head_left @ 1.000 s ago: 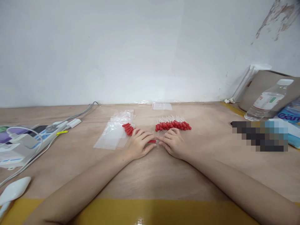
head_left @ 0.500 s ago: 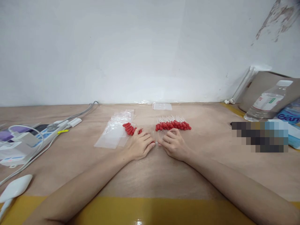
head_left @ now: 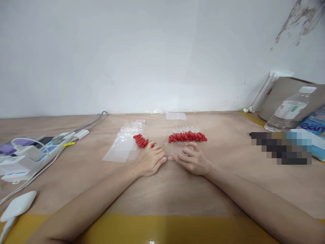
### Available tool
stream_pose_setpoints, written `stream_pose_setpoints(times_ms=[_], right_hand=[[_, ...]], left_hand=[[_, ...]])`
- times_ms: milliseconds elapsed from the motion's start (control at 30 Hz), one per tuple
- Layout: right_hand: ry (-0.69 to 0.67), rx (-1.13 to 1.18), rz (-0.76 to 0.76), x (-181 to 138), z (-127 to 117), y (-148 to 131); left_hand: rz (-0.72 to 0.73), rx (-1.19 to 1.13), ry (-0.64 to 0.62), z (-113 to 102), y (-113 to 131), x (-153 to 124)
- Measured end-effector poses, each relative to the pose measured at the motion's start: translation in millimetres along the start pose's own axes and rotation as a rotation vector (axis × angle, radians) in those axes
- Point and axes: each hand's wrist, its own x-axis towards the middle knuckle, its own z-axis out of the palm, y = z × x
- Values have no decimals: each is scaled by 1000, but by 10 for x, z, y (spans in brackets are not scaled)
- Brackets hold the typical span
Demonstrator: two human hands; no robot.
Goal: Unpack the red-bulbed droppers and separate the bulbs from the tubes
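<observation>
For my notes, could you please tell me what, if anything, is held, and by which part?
It cannot be told: a clear tube shows between the left grip and right grip, but any hold is hidden.

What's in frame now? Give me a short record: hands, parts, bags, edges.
left hand: palm down, beside loose red pieces
left hand point: left hand
right hand: right hand, fingers bent at clear tubes
far row: red-ended pieces, pale tips toward wall
bags: clear bags, left
left edge: power strip
right edge: bottle
</observation>
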Motion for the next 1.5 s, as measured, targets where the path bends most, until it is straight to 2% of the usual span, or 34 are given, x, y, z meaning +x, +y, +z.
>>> stream_pose_setpoints(times_ms=[133,267,433,500,567,733,833,933,1100,1233,1367,1500], right_hand=[[91,-27,54,-95,-37,89],[135,-7,340,-199,32,176],[9,213,606,-112,155,110],[-36,336,702,-16,161,73],[-70,417,747,84,166,49],[-188,349,676,246,280,5],[-247,292,642,274,350,-52],[-264,342,617,277,350,-117],[-286,429,590,282,272,-185],[-327,445,557,303,234,-202],[-357,467,505,290,175,-185],[-429,561,370,224,87,-127]], left_hand=[[-49,-28,24,11,-41,-70],[-188,-83,117,1,-133,-95],[-402,-105,275,-145,-423,-13],[-524,-60,287,-234,-604,22],[-635,-11,249,-312,-792,55],[-765,17,138,-357,-1122,117],[-764,9,85,-297,-1186,108],[-747,7,24,-255,-1195,74],[-741,32,58,-291,-1166,73],[-707,25,116,-298,-1065,204],[-654,-65,61,-197,-907,463],[-648,-212,-40,-38,-760,739]])
